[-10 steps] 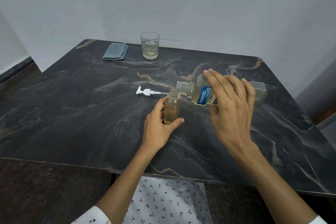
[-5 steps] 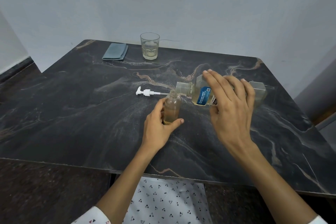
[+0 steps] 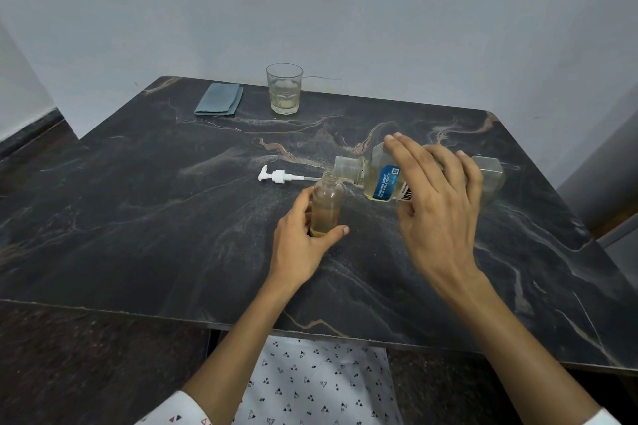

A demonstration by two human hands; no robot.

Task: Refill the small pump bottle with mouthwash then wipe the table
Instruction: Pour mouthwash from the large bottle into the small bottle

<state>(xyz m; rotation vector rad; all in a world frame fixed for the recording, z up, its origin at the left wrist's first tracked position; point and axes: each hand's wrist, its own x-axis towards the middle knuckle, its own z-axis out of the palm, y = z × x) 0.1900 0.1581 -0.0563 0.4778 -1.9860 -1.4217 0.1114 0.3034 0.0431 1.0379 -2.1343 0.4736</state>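
1. Right now left hand (image 3: 303,245) grips small bottle (image 3: 327,204), upright mid-table (image 3: 138,217), partly filled.
2. Right hand (image 3: 438,203) holds mouthwash bottle (image 3: 379,179) tipped sideways, mouth touching small bottle's neck.
3. Pump (image 3: 276,177) lies just left of small bottle; cloth (image 3: 219,99) and glass (image 3: 284,88) well beyond it.

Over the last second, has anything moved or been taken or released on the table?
Almost nothing changed. The right hand still holds the big mouthwash bottle tipped over the mouth of the small bottle, which the left hand still grips upright on the table. Nothing was picked up or let go. The pump, cloth and glass lie where they were.
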